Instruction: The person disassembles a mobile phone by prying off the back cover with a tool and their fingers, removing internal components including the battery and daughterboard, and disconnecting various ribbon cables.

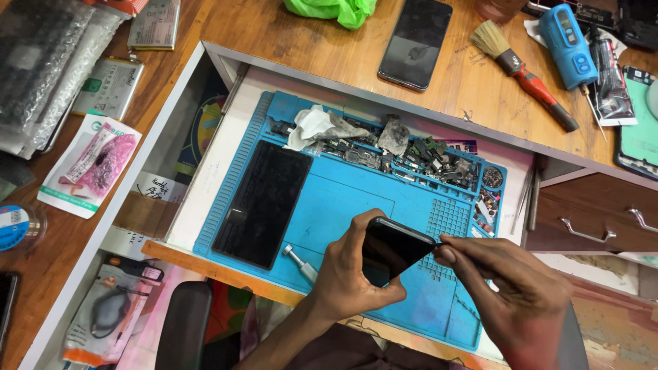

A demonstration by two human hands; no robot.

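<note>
My left hand (346,274) grips a black phone (392,248), held tilted above the blue repair mat (343,199). My right hand (517,294) pinches at the phone's right corner with thumb and fingertips; whether a thin tool sits between them I cannot tell. On the mat to the left lies a black screen panel (262,203). A small metal screwdriver (300,262) rests on the mat just left of my left hand.
The mat lies in an open drawer (205,171); small parts (425,161) and crumpled tissue (312,127) crowd its far edge. On the wooden desk sit another phone (415,42), a brush (524,72), a blue device (567,44), a green bag (332,10), batteries and packets (89,161).
</note>
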